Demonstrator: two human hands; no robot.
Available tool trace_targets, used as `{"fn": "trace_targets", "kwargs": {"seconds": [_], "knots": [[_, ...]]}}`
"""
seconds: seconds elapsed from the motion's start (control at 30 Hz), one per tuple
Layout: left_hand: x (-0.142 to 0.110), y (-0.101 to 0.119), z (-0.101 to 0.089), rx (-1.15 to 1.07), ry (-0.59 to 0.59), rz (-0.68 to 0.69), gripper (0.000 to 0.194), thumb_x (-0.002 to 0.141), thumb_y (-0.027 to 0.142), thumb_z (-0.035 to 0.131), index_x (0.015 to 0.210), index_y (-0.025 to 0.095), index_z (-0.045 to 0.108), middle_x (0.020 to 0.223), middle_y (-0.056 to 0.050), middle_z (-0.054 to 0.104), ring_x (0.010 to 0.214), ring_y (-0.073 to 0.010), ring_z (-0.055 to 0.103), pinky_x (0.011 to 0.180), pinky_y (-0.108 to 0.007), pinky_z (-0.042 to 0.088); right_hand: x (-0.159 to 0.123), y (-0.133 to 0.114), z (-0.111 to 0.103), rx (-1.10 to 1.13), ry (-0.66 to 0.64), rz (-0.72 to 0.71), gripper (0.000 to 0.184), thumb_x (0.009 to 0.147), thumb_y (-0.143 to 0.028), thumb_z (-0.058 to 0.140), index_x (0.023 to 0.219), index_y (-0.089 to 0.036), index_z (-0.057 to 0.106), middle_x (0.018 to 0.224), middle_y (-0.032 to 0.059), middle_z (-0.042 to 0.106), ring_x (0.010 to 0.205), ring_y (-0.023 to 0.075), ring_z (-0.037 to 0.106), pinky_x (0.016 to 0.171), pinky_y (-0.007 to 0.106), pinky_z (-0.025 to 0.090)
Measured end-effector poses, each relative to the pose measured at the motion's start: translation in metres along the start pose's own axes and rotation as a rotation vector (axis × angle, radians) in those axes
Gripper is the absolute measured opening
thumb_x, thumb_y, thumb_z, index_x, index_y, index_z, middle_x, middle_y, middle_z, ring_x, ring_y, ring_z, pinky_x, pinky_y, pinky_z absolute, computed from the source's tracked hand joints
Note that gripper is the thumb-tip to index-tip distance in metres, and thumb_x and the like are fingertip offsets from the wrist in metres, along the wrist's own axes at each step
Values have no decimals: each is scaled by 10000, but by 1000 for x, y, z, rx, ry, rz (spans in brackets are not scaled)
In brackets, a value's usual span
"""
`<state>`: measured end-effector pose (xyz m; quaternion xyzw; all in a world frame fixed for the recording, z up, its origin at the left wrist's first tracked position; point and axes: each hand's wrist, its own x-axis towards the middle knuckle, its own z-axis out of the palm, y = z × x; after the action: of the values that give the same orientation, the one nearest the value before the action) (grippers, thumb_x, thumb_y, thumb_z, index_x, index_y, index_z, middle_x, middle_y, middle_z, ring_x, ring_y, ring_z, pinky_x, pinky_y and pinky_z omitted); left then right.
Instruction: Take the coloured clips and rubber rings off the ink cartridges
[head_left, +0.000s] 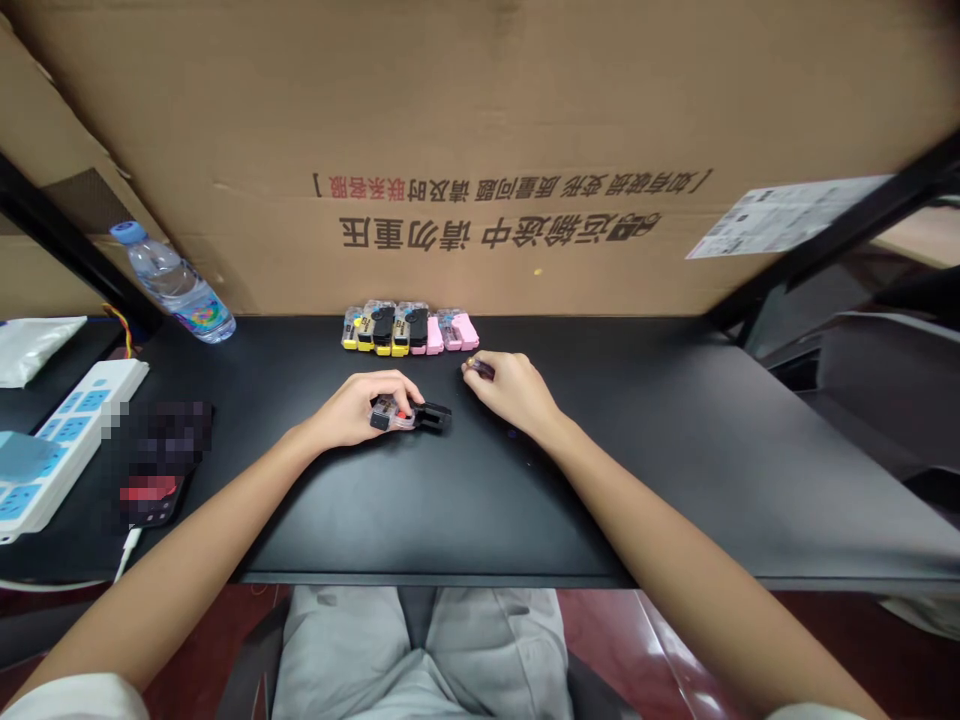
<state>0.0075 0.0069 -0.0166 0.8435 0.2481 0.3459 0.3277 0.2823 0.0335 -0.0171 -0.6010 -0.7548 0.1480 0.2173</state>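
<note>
"Forearms [187, 545] over the desk [637, 480], then: what were the fingers doing?"
"Left hand [349, 412] clasped a clear plastic gadget [394, 412]; right hand [514, 392] pinched something small [478, 367]."
"Anything beyond?"
"Yellow, black and pink gadgets [410, 328], lined up just ahead."

Clear plastic cartridge [390, 412], black tab [436, 415] pointing right
</note>
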Motion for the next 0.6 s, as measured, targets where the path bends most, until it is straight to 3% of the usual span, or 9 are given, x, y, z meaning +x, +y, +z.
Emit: {"fn": "trace_targets", "kwargs": {"seconds": [0.37, 0.6], "knots": [[0, -1, 0, 54, 66, -14, 169, 884, 281, 858, 883, 171, 730, 1092, -125, 800, 934, -197, 768, 845, -315, 592, 0, -3, -1, -66, -8, 22, 207, 970, -318, 582, 963, -242, 775, 935, 72, 818, 861, 263, 755, 713, 303, 449], [0, -2, 1, 84, 94, -2, 175, 891, 298, 858, 879, 177, 733, 1079, -116, 794, 934, -197, 766, 833, -311, 590, 0, -4, 0, -89, -39, 15, 238, 947, -450, 693, 1052, -258, 786, 962, 70, 818, 871, 284, 762, 721, 328, 495]]}}
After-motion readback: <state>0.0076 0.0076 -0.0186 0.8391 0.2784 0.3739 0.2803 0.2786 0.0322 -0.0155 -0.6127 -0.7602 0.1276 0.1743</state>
